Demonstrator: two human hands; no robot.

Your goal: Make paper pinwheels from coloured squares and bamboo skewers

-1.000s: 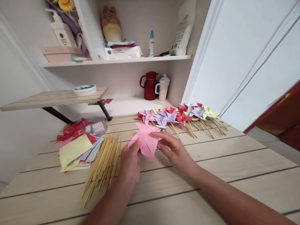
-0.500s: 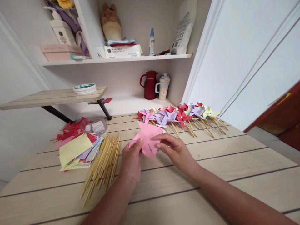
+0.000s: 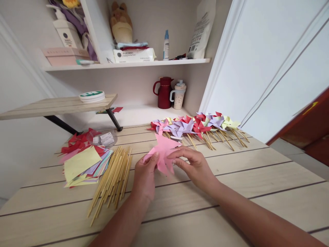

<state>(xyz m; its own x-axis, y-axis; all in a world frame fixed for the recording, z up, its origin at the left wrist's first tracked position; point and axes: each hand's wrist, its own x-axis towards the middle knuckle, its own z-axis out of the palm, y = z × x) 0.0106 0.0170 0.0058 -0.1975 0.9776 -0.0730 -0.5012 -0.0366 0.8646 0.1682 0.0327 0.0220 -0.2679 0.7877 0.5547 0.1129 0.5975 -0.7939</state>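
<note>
A pink paper pinwheel piece (image 3: 162, 151) with slit, pointed blades is held above the table. My left hand (image 3: 146, 171) is closed on its left side, the thumb lying on top of the paper. At the piece's right edge, my right hand (image 3: 191, 164) has thumb and index finger nearly together. A tiny shiny speck (image 3: 174, 162) shows at those fingertips, too small to name. Left of my hands lie a bundle of thin wooden sticks (image 3: 113, 178) and a stack of coloured paper squares (image 3: 82, 164).
Finished pinwheels on sticks (image 3: 185, 127) lie in a row at the back right. Red paper pieces (image 3: 77, 142) and a clear round container (image 3: 106, 139) sit behind the stack. A small raised stand (image 3: 59, 104) holds tape rolls (image 3: 92, 96). A red jug (image 3: 165, 92) and a cup (image 3: 179, 96) stand behind.
The pink paper has tilted slightly, and its lower slit blades look changed in shape. My right fingertips have shifted a little at its right edge.
</note>
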